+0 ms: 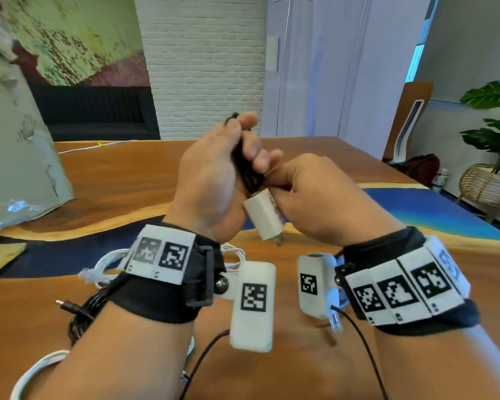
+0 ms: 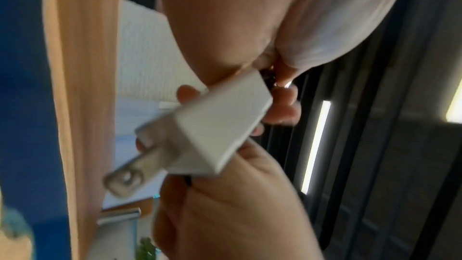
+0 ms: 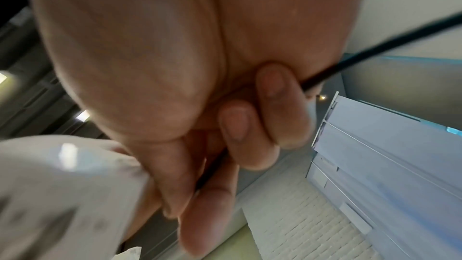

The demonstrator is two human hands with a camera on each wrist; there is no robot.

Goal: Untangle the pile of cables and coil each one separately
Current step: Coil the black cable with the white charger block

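Blur smears both wrist views, so much of my grip has to be read from the head view. There my left hand (image 1: 214, 180) is raised above the wooden table (image 1: 127, 174), fingers curled round a bundle of black cable (image 1: 244, 168); only a dark strip of it shows between my palm and fingers, and how many loops it makes I cannot tell. A small loop pokes out above my fingertips. My right hand (image 1: 324, 197) is closed just beside the left, touching it, and a white plug adapter (image 1: 261, 216) hangs between the two with its metal prongs pointing down toward the table. The left wrist view shows the adapter (image 2: 212, 131) and its prongs more plainly, though soft, with fingertips (image 2: 285, 106) behind its far end; which hand actually carries it stays unclear. In the right wrist view my curled fingers (image 3: 250, 126) pinch a thin black strand (image 3: 375, 50) that runs off the upper right edge.

On the table under my wrists lie other cables, partly hidden by my forearms: a white cable bundle (image 1: 104, 267), a dark cord with a barrel plug (image 1: 67, 306), and a thick white cable (image 1: 32, 373) cut off at the lower left edge.
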